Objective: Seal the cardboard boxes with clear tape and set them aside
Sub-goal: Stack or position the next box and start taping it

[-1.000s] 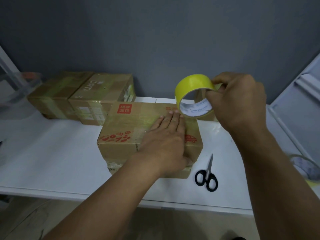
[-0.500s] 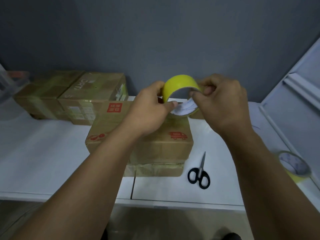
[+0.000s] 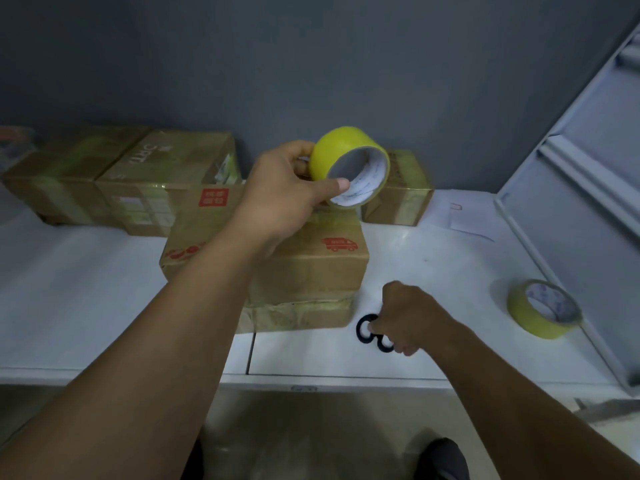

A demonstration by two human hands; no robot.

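Note:
A cardboard box (image 3: 311, 268) with red prints stands on the white table (image 3: 86, 299), on top of a flatter box (image 3: 298, 315). My left hand (image 3: 287, 188) holds a yellow tape roll (image 3: 348, 166) in the air above the box's far edge, thumb across the core opening. My right hand (image 3: 408, 317) is down on the table right of the box, fingers closed over black-handled scissors (image 3: 372, 332); only the handle loops show.
Two taped boxes (image 3: 145, 178) stand at the back left and a smaller one (image 3: 401, 192) behind the tape roll. A second tape roll (image 3: 542, 308) lies at the right. A white sheet (image 3: 467, 216) lies near a grey panel (image 3: 588, 188) leaning on the right.
My left hand left the box top and took the tape roll. My right hand let go of the roll and dropped down onto the scissors.

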